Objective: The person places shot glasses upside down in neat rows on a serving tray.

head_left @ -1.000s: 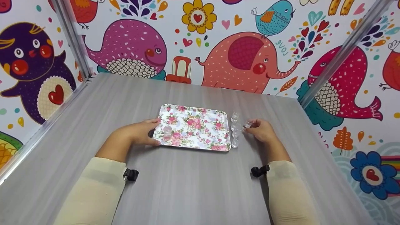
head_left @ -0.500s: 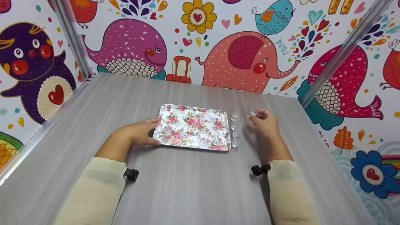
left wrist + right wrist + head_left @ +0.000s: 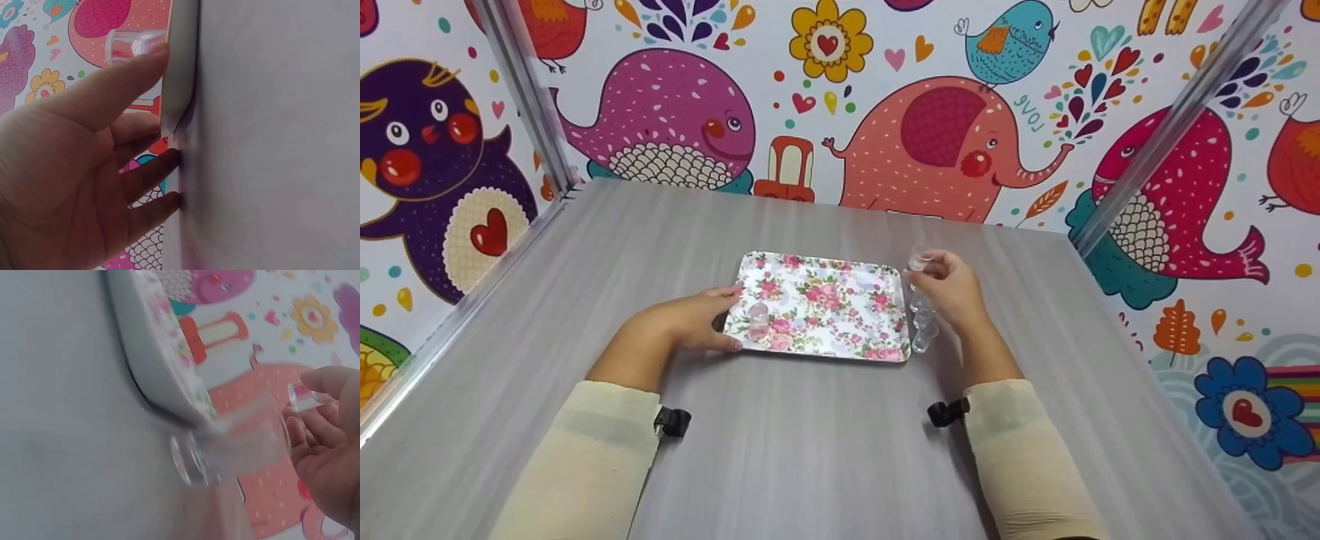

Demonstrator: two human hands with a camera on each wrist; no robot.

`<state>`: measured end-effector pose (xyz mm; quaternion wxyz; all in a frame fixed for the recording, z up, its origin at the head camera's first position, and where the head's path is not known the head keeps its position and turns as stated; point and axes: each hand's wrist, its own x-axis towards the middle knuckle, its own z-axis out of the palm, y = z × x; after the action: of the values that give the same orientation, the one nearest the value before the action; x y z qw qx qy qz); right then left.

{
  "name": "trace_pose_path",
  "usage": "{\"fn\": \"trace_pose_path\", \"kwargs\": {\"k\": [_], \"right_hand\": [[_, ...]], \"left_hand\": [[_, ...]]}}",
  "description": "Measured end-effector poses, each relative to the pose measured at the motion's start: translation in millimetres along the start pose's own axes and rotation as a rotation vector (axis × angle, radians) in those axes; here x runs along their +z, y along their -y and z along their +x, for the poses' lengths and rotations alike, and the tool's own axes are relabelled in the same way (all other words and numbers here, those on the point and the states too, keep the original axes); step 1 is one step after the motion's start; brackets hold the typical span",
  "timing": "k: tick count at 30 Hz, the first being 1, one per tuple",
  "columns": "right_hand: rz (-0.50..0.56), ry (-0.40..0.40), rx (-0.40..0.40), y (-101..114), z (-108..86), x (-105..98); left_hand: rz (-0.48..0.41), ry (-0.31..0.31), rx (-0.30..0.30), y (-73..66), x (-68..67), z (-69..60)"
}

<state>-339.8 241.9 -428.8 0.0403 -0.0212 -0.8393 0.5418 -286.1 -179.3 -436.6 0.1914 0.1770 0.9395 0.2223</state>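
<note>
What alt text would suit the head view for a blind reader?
The right hand holds a small clear cup near other clear cups beside a floral tray; the left hand touches its left edge. Another cup stands on the tray.

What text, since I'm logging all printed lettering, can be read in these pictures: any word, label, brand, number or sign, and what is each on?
"LOVE": on the patterned wall, above the elephant's trunk; the letters look reversed.
Floral tray: no lettering visible.
Clear cups: none visible; one is blurred in the right wrist view.
Black wrist devices: too small to tell.
No brand or number can be read.
</note>
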Motion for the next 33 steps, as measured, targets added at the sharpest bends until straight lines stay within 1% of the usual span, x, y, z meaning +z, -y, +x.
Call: {"fn": "trace_pose_path", "kwargs": {"k": [3, 6, 9, 14, 21, 26, 33], "right_hand": [[-0.002, 0.03, -0.057, 10, -5.2, 16], [0.023, 0.056, -0.127, 22, -10.8, 32], [0.055, 0.101, -0.178, 32, -15.1, 49], [0.079, 0.176, -0.2, 46, -19.8, 77], [0.063, 0.236, -0.166, 59, -26.5, 103], [0.068, 0.291, -0.182, 63, -31.5, 114], [-0.011, 0.32, -0.235, 60, -36.0, 119]], "left_hand": [[0.003, -0.002, -0.002, 0.8, -0.6, -0.6], [0.012, -0.005, 0.002, 2.0, -1.2, -1.0], [0.014, -0.005, 0.005, 2.5, -1.0, -1.2], [0.005, -0.006, 0.004, 1.7, -0.5, -1.0], [0.008, -0.009, 0.001, 0.5, -0.3, -0.6], [0.009, -0.009, -0.002, -1.2, -0.1, -1.0], [0.008, -0.009, 0.002, -0.8, 0.6, -1.9]]}}
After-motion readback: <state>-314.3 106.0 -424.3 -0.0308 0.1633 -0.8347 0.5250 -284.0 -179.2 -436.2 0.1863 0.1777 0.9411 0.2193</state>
